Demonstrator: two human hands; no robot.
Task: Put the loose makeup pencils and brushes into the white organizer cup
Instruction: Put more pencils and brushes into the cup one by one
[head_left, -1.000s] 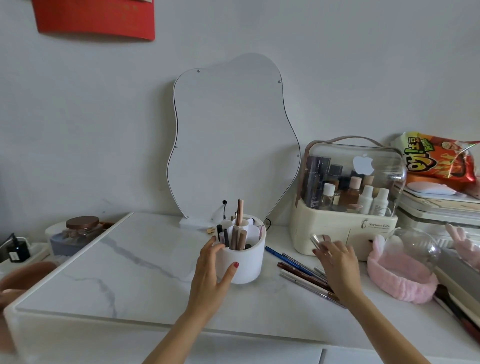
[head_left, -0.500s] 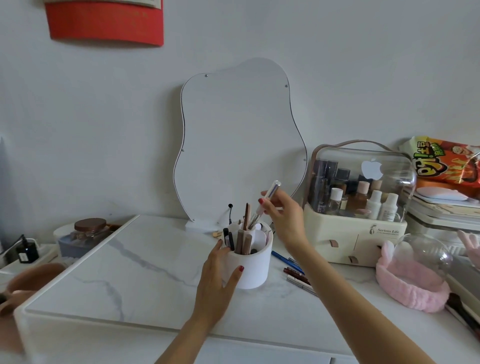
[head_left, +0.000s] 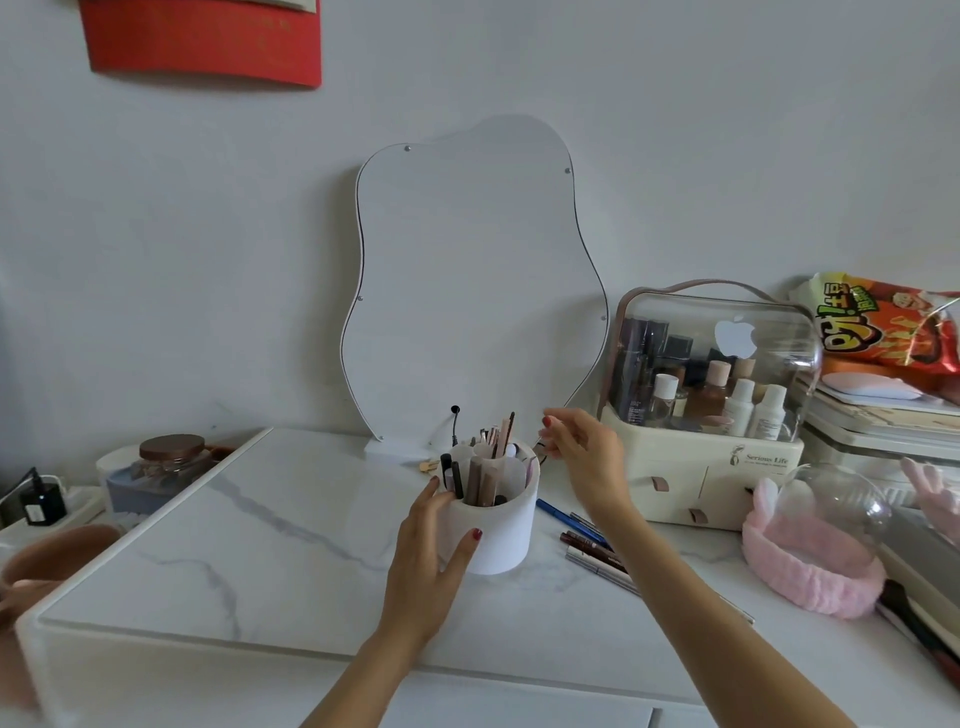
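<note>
The white organizer cup (head_left: 498, 540) stands on the marble tabletop (head_left: 260, 545) in front of the mirror, with several pencils and brushes upright in its compartments. My left hand (head_left: 431, 556) wraps the cup's left side, thumb on its front. My right hand (head_left: 582, 452) hovers just right of the cup's rim, fingers loosely curled, and nothing shows in it. Loose pencils lie on the table to the right of the cup, partly under my right forearm: a blue pencil (head_left: 558, 514), a dark red pencil (head_left: 587, 543) and a silver pencil (head_left: 597, 564).
A wavy-edged mirror (head_left: 467, 286) leans on the wall behind the cup. A cream cosmetics case (head_left: 727, 483) with a clear lid stands to the right, with a pink headband (head_left: 800, 566) in front of it. A lidded jar (head_left: 166, 467) sits at left.
My right hand lifted a silver pencil from the pile, brought it over the cup, and now holds nothing beside the rim. My left hand stayed on the cup.
</note>
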